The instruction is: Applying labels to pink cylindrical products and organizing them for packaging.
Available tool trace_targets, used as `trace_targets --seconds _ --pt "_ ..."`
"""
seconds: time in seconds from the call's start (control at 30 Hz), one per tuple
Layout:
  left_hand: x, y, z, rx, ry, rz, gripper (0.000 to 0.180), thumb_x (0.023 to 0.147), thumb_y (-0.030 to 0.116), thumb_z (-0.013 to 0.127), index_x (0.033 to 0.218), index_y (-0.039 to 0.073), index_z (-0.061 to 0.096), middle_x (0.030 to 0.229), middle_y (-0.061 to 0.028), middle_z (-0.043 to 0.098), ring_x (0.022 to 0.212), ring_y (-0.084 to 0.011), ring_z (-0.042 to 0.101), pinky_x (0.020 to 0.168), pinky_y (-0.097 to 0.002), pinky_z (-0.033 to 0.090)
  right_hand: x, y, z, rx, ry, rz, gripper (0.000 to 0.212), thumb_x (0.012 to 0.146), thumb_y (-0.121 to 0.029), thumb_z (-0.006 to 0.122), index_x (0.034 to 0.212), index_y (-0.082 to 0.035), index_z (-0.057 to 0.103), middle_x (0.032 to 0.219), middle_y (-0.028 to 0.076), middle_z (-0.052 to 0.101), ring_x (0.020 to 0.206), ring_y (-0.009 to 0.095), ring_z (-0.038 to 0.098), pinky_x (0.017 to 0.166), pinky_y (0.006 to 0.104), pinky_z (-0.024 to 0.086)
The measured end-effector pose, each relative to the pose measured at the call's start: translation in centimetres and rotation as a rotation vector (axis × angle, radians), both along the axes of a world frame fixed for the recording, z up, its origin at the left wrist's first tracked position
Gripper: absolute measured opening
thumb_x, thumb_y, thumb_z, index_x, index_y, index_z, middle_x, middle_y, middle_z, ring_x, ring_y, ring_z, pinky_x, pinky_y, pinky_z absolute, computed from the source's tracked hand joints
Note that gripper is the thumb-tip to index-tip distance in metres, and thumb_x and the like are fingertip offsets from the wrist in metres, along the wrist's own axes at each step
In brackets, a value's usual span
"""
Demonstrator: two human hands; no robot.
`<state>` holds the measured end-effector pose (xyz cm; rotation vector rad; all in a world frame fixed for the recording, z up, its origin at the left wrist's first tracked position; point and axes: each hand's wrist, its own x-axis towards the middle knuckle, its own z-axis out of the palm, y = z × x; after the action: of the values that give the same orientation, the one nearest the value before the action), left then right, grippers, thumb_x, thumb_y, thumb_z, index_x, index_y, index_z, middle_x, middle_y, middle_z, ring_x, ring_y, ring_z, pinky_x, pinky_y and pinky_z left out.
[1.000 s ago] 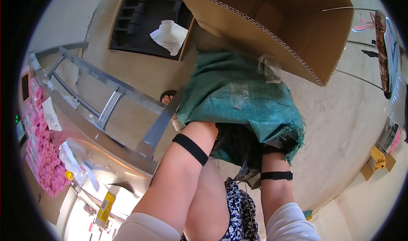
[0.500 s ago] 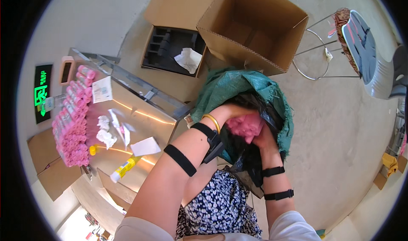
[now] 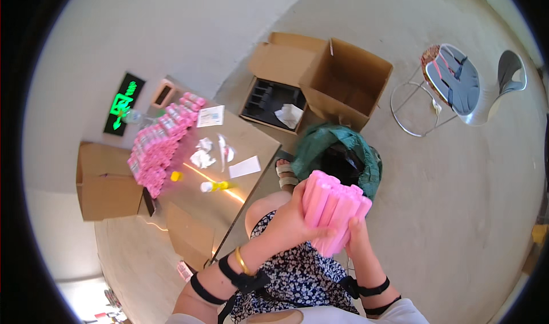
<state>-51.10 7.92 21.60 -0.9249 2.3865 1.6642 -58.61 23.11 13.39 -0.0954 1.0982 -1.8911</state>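
A bundle of pink tubes point(image 3: 336, 212) is held up between my two hands, above my lap. My left hand point(image 3: 297, 218) grips its left side with the thumb across the front. Against its right side my right hand point(image 3: 358, 238) is closed, its thumb near the tubes' edge. Just beyond the bundle, a green woven sack point(image 3: 313, 147) with a black plastic liner point(image 3: 343, 163) stands with its mouth gaping. More pink tubes point(image 3: 163, 144) are piled on the table point(image 3: 251, 144) to my left.
On the table lie a yellow-and-white glue stick point(image 3: 215, 186), a yellow cap point(image 3: 176, 176), crumpled tissue point(image 3: 203, 157) and a white card point(image 3: 245, 167). Beyond the sack are an open carton point(image 3: 354, 84) and a flat box with black foam point(image 3: 269, 101). A chair point(image 3: 460, 75) stands at far right.
Both hands have come out of the green sack toward me, bringing up the bundle of pink tubes. The view has shifted, showing more of the table's near side.
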Motion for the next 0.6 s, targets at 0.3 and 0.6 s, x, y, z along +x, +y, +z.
trace_targets --seconds 0.3,0.6 --pt "15.3 6.0 8.9 -0.201 0.441 0.178 0.126 0.042 0.046 0.091 0.137 0.0 0.022 0.135 -0.0184 0.04 0.123 -0.0302 0.045 0.1 -0.0416 0.038 6.9 1.2 13.0 -0.314 0.633 0.261 0.117 0.056 -0.059 0.081 0.136 0.002 0.022 0.134 0.016 0.037 0.127 0.027 0.037 0.106 0.0419 0.027" --pt "22.4 10.5 13.2 -0.325 0.611 0.43 0.131 0.038 0.052 0.09 0.137 0.0 0.02 0.135 -0.0198 0.04 0.122 -0.0314 0.047 0.1 -0.0416 0.039 12.7 1.6 20.1 -0.498 0.548 0.443 0.119 0.051 -0.057 0.084 0.134 0.001 0.022 0.135 0.017 0.036 0.126 0.027 0.038 0.105 0.0426 0.029"
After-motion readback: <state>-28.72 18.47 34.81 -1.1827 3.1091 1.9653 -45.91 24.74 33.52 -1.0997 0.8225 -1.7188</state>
